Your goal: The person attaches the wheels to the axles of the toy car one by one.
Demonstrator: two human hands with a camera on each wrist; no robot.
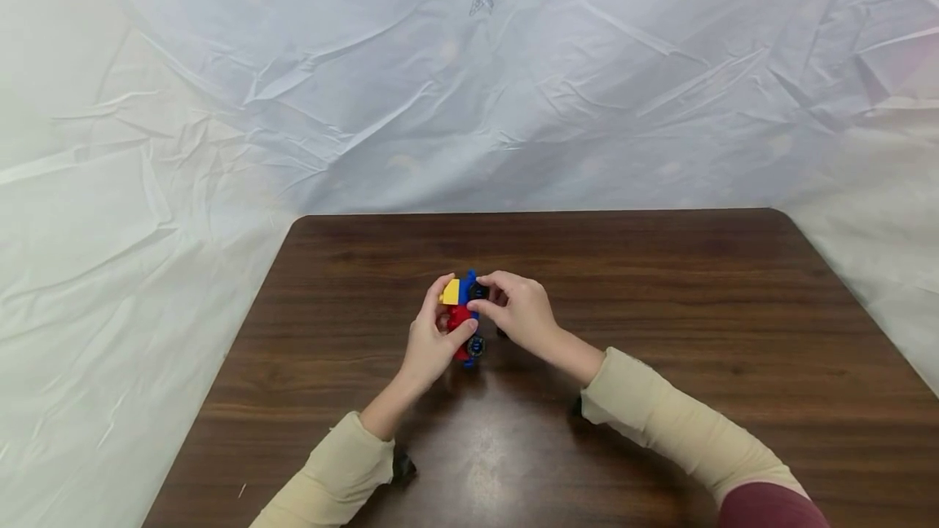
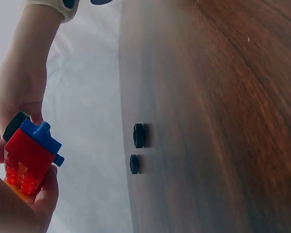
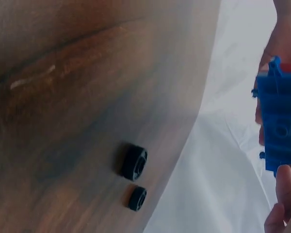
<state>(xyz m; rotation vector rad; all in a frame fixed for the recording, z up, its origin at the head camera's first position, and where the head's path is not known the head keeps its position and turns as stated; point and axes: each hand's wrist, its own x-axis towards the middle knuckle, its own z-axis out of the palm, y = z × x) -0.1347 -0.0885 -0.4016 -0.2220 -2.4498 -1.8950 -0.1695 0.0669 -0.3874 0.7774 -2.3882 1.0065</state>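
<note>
Over the middle of the table, my left hand (image 1: pixel 434 341) grips a toy car (image 1: pixel 460 314) built of red, yellow and blue bricks. The car is turned on its side. Its blue chassis (image 3: pixel 280 119) faces the right wrist camera, with small axle pegs along one edge. A black wheel (image 1: pixel 476 346) sits on the near end. At the far end my right hand (image 1: pixel 524 310) pinches another black wheel (image 1: pixel 480 290) against the chassis. In the left wrist view this wheel (image 2: pixel 15 125) is by the right fingers. Whether it is fully seated cannot be seen.
Two loose black wheels, a larger one (image 3: pixel 135 162) and a smaller one (image 3: pixel 137 198), rest on the brown wooden table (image 1: pixel 660 283). A pale wrinkled sheet (image 1: pixel 513 104) hangs behind the table's far edge.
</note>
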